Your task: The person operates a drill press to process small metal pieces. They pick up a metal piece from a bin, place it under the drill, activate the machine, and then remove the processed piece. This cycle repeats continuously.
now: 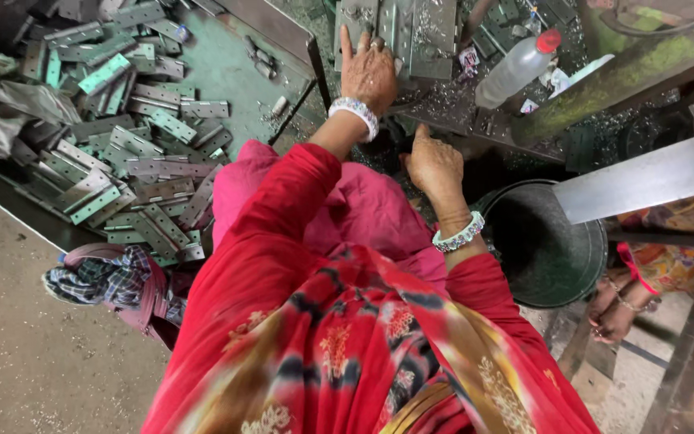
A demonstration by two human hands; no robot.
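**A:** Hinge plates [399, 32], the flat grey stack at the far edge of the workbench [475, 120] — that's what the left hand [369, 74] is on. Palm down, fingers spread flat across them, pressing rather than gripping. Looks like it's pinning the stack so it won't slide.

**B:** Largest thing around it?

**A:** Green tray [226, 72] at the left, heaped with loose hinges [122, 161], piled anyhow, probably just dumped there as stock. Next down, a dark round bucket [544, 249] under the bench's near edge, right of the person, placed where offcuts or parts would drop in.

**B:** Right hand?

**A:** Right hand [435, 165] sits lower, at the near edge of the workbench, fingers curled loosely downward. Can't tell whether it grips anything, the underside is hidden.

**B:** Smaller stuff?

**A:** Clear plastic bottle with a red cap [518, 68] lying tilted on the bench just right of the plates, among metal swarf. Another person's hand [614, 309] shows at the lower right, beyond the bucket.
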